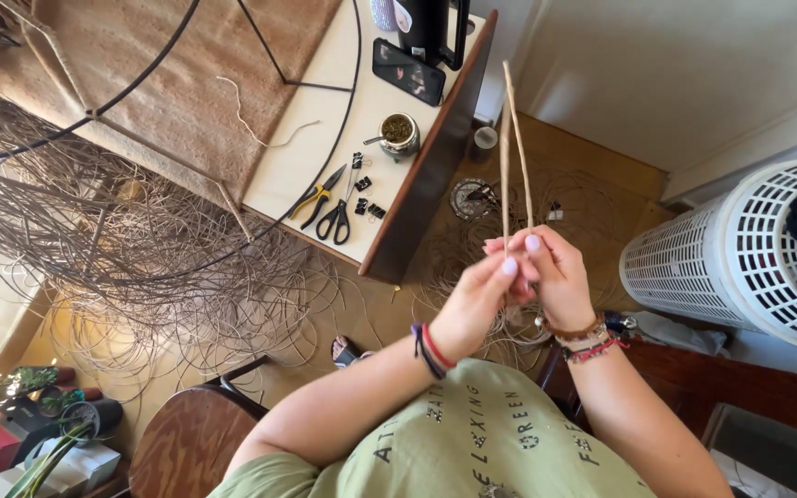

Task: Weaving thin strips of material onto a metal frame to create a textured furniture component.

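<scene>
1. I am pinching two thin reed strands (515,148) between the fingertips of both hands, held up in front of my chest. My left hand (477,309) is closed on their lower ends from the left; my right hand (555,277) is wrapped around them from the right, thumb up.
2. The strands are rising side by side, almost touching at the top, and ending free in the air above the table edge (431,175).
3. Progress, as I judge it: only two loose strands are in hand, with no weave or knot showing between them, so this piece is looking like an early stage. The big tangle of reed (140,249) at far left and the loose coils (472,240) on the floor are lying unworked.
4. The wire frame (94,111) is standing on the table (325,138), bare of any wrapping that I can see.
5. The pliers (317,198), the scissors (339,217) and the binder clips (366,198) are lying near the table's near edge, untouched.
6. Room: open air around the strands above my hands. The table edge is close on the left, the white laundry basket (740,249) well apart on the right, a wooden stool (191,443) near left below my elbow.
</scene>
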